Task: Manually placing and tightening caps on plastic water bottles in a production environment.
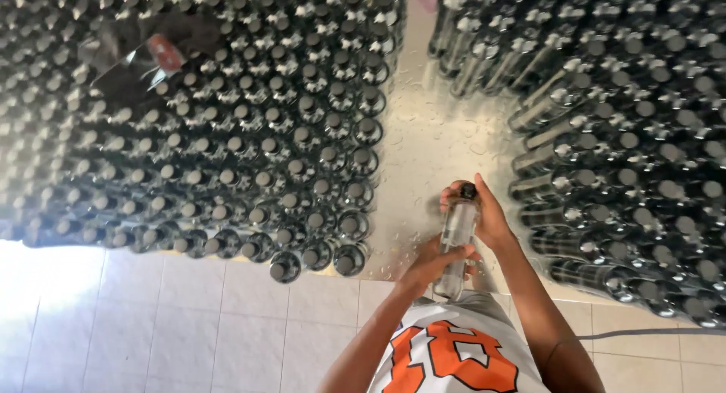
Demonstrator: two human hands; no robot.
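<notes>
The left hand (431,263) is wrapping its fingers around the lower body of a clear bottle (456,238), while the right hand (484,211) is curling over its black cap. The bottle is standing nearly upright, long axis tilting slightly, cap pointing away, above the shiny table's (423,136) near edge, in the open lane between two bottle masses (227,128).

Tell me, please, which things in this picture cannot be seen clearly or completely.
Head view only:
- Clear bottle: its lower body is covered by the left hand; whether it holds liquid is unclear.
- Its dark cap: partly wrapped by the right hand, so tightness is unknown.
- Massed bottles: cut off by the top and side edges; count unknowable.
- Dark object with a red patch on them: blurred, kind unclear.
- Shiny table: mostly covered.
</notes>
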